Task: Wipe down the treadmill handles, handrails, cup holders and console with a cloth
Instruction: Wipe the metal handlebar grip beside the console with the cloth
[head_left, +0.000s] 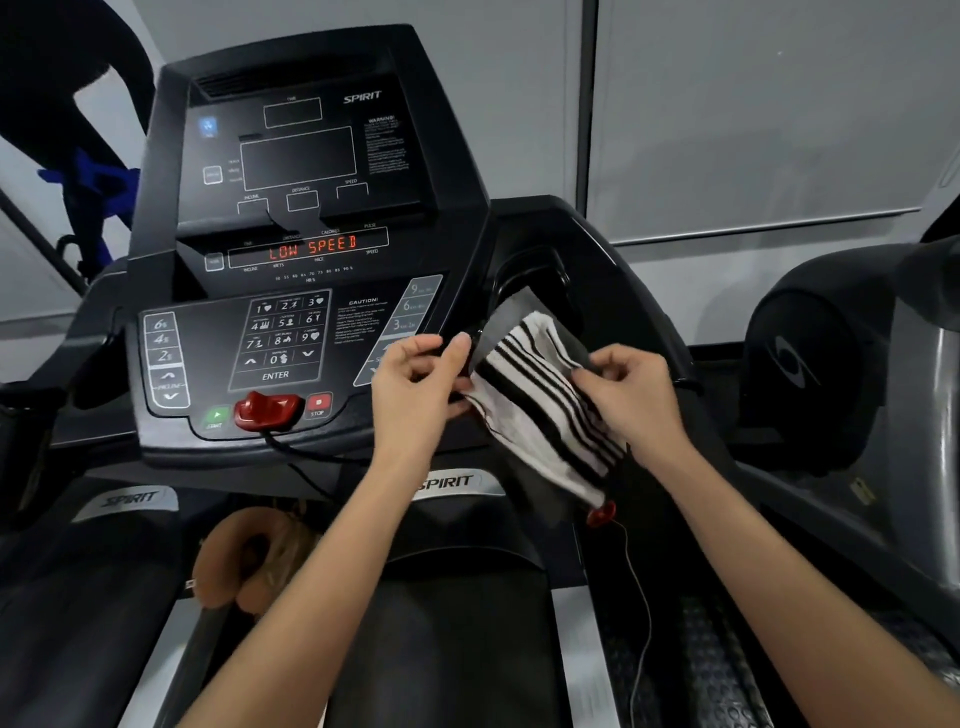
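Note:
A black-and-white striped cloth (540, 400) hangs between my two hands in front of the treadmill console (291, 291). My left hand (421, 384) pinches the cloth's left edge, just over the console's lower right corner. My right hand (631, 389) grips its right edge with curled fingers. Behind the cloth lies the right cup holder (535, 270), a dark recess. The console display reads LOW SPEED in red. The left handrail (78, 332) runs off at the left; the cloth and my right arm hide most of the right one.
A red safety key (267, 408) sits on the console with its cord trailing down to a red clip (601, 514). A brown neck pillow (244, 556) lies below the console. The treadmill belt (447, 649) is underneath. Another machine (831, 364) stands at the right.

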